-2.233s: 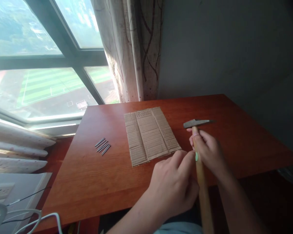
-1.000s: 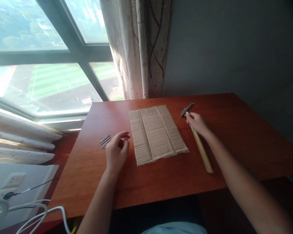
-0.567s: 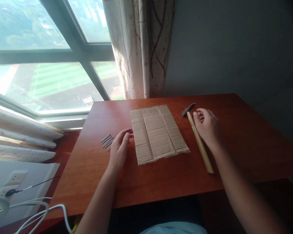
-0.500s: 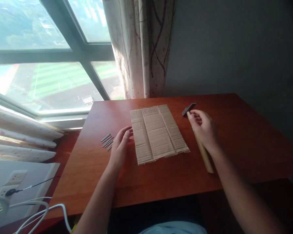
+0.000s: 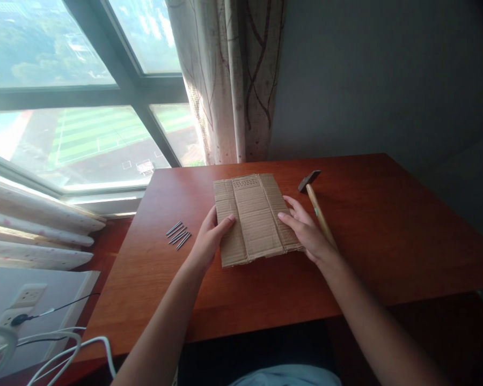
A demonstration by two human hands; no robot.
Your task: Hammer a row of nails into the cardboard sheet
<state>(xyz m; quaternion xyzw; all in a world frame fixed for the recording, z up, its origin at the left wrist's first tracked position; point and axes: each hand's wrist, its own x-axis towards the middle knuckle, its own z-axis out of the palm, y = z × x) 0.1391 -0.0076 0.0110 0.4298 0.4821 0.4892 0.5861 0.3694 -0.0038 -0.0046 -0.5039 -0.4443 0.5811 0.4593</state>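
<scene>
A creased piece of brown cardboard is between my two hands over the wooden table. Near its far edge runs a band of small dark holes. My left hand grips the left edge, thumb on top and fingers hidden beneath. At the right edge, my right hand pinches the sheet with its thumb on top. Just beyond that hand lies a hammer with a dark metal head and a pale wooden handle, partly covered by my forearm. Several metal nails lie in a loose group left of my left hand.
The reddish wooden table reaches to the grey wall on the right. Behind it hang a patterned curtain and a large window. White cables and a wall socket are at the lower left.
My right hand has let go of the hammer, left it on the table, and moved left to the cardboard. My left hand has closed on the cardboard's left edge.
</scene>
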